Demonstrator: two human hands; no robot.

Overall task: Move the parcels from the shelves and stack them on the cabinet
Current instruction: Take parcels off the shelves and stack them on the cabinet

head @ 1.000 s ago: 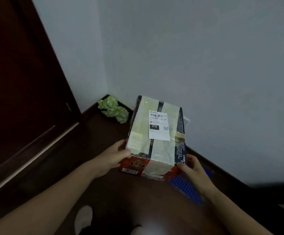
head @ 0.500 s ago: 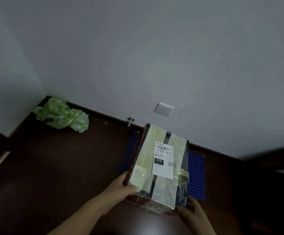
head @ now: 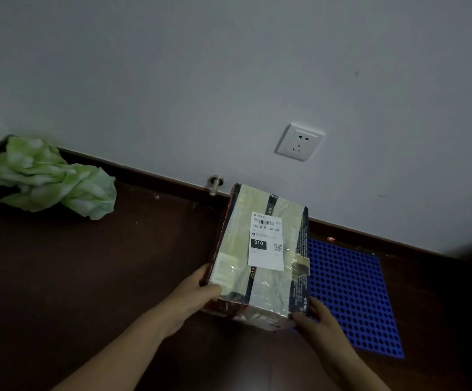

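Note:
A taped parcel (head: pixel 260 258) with a white shipping label marked 010 is held low over a blue perforated mat (head: pixel 347 289) on the dark wooden surface (head: pixel 102 277). My left hand (head: pixel 198 294) grips its near left corner, thumb on the top face. My right hand (head: pixel 318 320) holds the near right corner from below and the side. The parcel covers the mat's left part; whether its base touches the mat is hidden.
A crumpled green bag (head: pixel 48 179) lies at the far left against the wall. A white wall socket (head: pixel 299 141) sits above the parcel, and a small metal stopper (head: pixel 215 183) sticks out by the baseboard. A dark edge shows at the far right.
The view has swung right and closer, from the corner by the dark door to the wall with the socket. The parcel has moved down and toward the wall, over the blue mat, still in both hands.

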